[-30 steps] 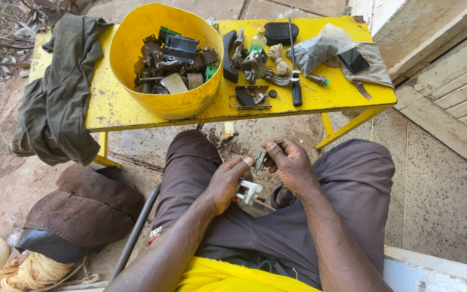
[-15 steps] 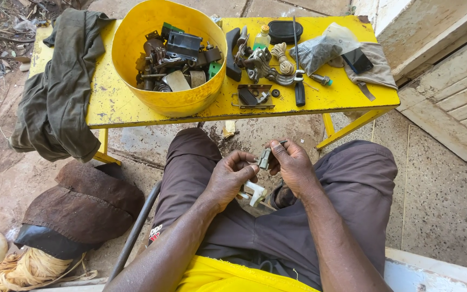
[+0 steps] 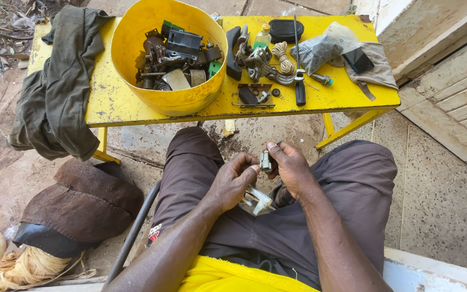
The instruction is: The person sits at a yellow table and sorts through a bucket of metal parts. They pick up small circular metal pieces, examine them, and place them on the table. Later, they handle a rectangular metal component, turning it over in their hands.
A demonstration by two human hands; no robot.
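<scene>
Both hands meet above the lap: the right hand has its fingers clamped on a small grey-green metal part, holding it upright so the left hand can work its edge, fingertips pinched against it. A pale, clear-plastic piece rests on the thigh, close by. Ahead, the yellow worktop keeps the yellow bowl of scrap hardware and a black-handled screwdriver within reach.

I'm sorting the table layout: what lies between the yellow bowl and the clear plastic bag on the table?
In the head view, between yellow bowl and plastic bag: a black handle, small bottle, cord coil and screwdriver.
</scene>
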